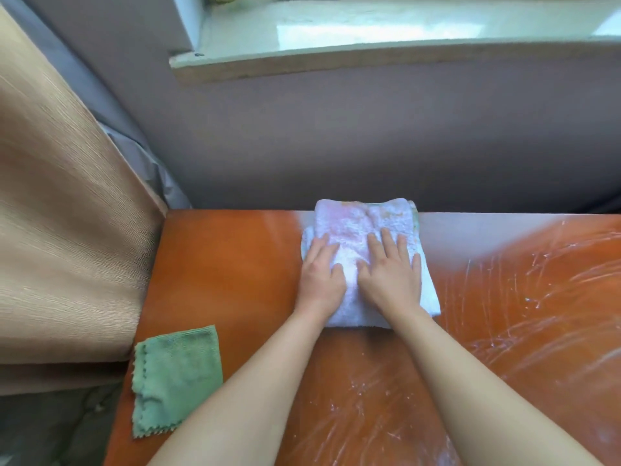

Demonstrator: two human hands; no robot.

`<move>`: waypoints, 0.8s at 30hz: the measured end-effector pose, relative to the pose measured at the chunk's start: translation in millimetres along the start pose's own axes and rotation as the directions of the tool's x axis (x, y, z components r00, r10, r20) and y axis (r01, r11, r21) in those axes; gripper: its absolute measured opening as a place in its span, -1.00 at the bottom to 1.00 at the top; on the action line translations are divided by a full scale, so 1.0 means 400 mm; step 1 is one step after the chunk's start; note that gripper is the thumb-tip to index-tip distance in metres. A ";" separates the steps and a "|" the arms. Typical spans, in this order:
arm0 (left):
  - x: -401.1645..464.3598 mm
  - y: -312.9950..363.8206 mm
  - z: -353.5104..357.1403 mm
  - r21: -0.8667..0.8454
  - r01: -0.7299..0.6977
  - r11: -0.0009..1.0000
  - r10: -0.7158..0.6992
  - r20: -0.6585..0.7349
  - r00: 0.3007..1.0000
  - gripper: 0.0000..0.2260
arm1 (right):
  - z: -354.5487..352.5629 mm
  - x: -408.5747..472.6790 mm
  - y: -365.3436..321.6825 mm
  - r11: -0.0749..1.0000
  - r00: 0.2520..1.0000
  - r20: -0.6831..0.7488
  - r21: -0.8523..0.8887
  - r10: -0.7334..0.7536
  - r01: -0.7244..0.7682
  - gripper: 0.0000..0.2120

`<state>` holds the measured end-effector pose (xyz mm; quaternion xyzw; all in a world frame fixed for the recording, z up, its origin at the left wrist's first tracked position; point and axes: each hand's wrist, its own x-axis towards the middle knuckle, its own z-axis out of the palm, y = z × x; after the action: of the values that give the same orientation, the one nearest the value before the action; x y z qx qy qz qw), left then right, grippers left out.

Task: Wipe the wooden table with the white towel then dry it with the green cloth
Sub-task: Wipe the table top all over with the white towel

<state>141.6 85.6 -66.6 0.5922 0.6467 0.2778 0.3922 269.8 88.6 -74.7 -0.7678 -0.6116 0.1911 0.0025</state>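
A: In the head view, where is the white towel [366, 260] sitting?

B: It is lying folded at the centre of the frame, on the orange wooden worktop [235, 264], with its far end reaching the worktop's back edge below the wall.

A: And what are the hands doing?

B: The left hand [321, 275] and the right hand [391, 272] are both pressing flat on the towel, side by side, fingers spread and extended, gripping nothing.

A: Where is the green cloth [174, 375] lying?

B: It is resting at the lower left of the frame, hanging slightly over the worktop's left edge, well apart from the towel. A tan curtain [60, 213] is filling the left side.

A: How is the surface looking?

B: White streaks [524, 297] are showing across the right and lower right; the left part is looking clean.
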 end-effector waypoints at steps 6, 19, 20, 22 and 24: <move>0.014 -0.125 -0.192 0.530 0.183 0.828 -0.164 -0.084 0.983 -0.55 | 0.041 -0.006 -0.140 0.997 0.995 0.077 -0.054 0.056 -0.052 -0.19; 0.040 -0.039 -0.071 0.574 -0.004 0.819 -0.069 0.106 0.992 -0.58 | 0.021 0.001 -0.007 0.990 0.991 0.046 -0.057 -0.125 0.127 -0.25; 0.038 -0.028 -0.059 0.582 -0.010 0.813 -0.073 0.119 0.990 -0.58 | 0.014 0.008 0.019 0.992 0.993 0.039 -0.059 -0.108 0.111 -0.25; 0.032 -0.015 -0.036 0.616 -0.019 0.787 -0.072 0.123 0.990 -0.58 | -0.009 0.026 0.084 0.997 0.999 0.018 -0.062 -0.048 0.049 -0.26; 0.031 -0.008 -0.023 0.634 0.003 0.773 -0.089 0.104 0.991 -0.59 | -0.040 0.050 0.156 0.998 0.999 0.009 -0.056 0.035 -0.034 -0.27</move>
<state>132.5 98.5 -66.4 0.6901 0.6901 -0.0038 0.2180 336.6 95.3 -80.5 -0.7771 -0.6033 0.1777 -0.0253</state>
